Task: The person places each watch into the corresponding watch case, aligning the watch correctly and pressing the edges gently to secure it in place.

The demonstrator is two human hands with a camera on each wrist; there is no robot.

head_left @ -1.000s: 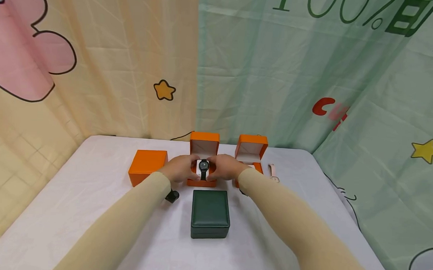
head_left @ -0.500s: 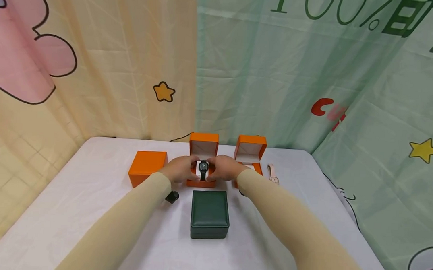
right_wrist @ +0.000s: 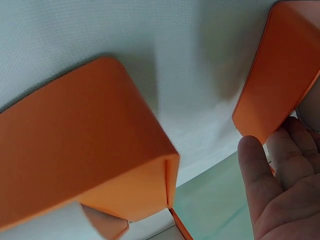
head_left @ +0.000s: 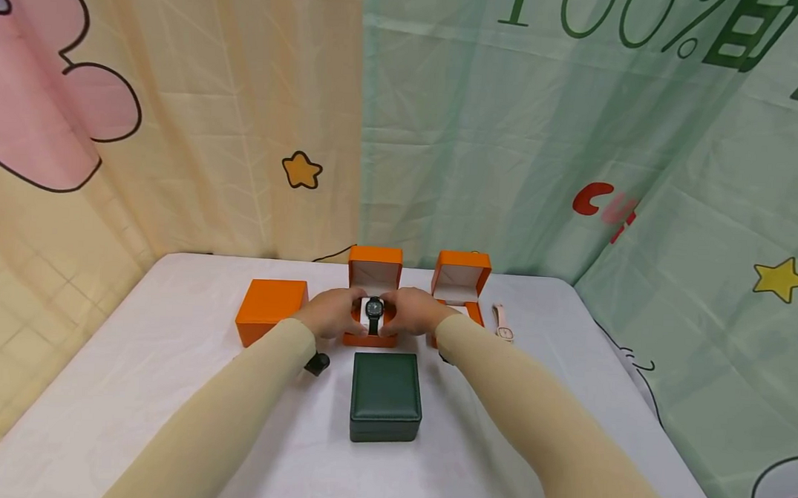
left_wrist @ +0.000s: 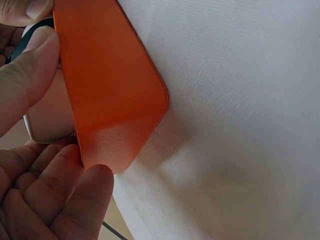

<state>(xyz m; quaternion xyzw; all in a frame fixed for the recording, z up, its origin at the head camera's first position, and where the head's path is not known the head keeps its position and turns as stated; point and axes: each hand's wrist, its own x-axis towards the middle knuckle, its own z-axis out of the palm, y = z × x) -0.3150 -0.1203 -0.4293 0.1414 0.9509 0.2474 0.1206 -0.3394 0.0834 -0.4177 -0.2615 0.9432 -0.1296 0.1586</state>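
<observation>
A black watch (head_left: 373,307) sits strapped around a white cushion (head_left: 365,321) in the middle orange box (head_left: 370,341), whose lid stands up behind. My left hand (head_left: 332,311) holds the cushion's left side with thumb and fingers. From the right, my right hand (head_left: 415,311) grips the other side. In the left wrist view, the thumb (left_wrist: 35,75) lies by the cushion and dark strap, over the orange box wall (left_wrist: 110,75). The right wrist view shows fingers (right_wrist: 257,175) at the box's far end; the right thumb is hidden there.
A dark green case (head_left: 386,393) stands in front of the hands. At left is a closed orange box (head_left: 272,306). Another open orange box (head_left: 462,261), partly behind the right hand, is at right, beside a pink watch (head_left: 502,324). Curtains (head_left: 497,134) hang behind the table.
</observation>
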